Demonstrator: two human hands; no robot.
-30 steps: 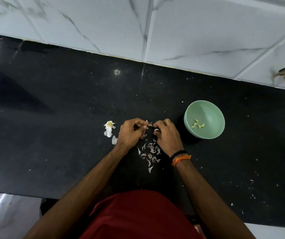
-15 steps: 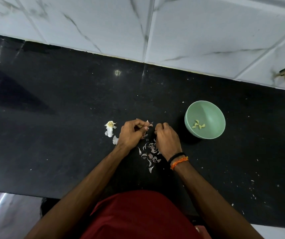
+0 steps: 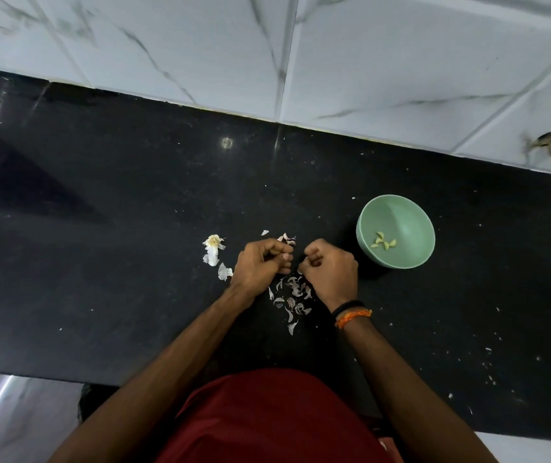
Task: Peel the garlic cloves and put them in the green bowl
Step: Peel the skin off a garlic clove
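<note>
Your hands are both curled over the black counter (image 3: 100, 262), just left of the green bowl (image 3: 397, 215).

Your left hand (image 3: 259, 267) and right hand (image 3: 332, 272) sit close together with fingers clenched; whether either holds a clove you cannot tell. Peel scraps (image 3: 292, 295) lie between and below them. Peeled garlic cloves (image 3: 382, 242) rest inside the bowl. Garlic remains (image 3: 213, 250) lie farther left of it.
</note>
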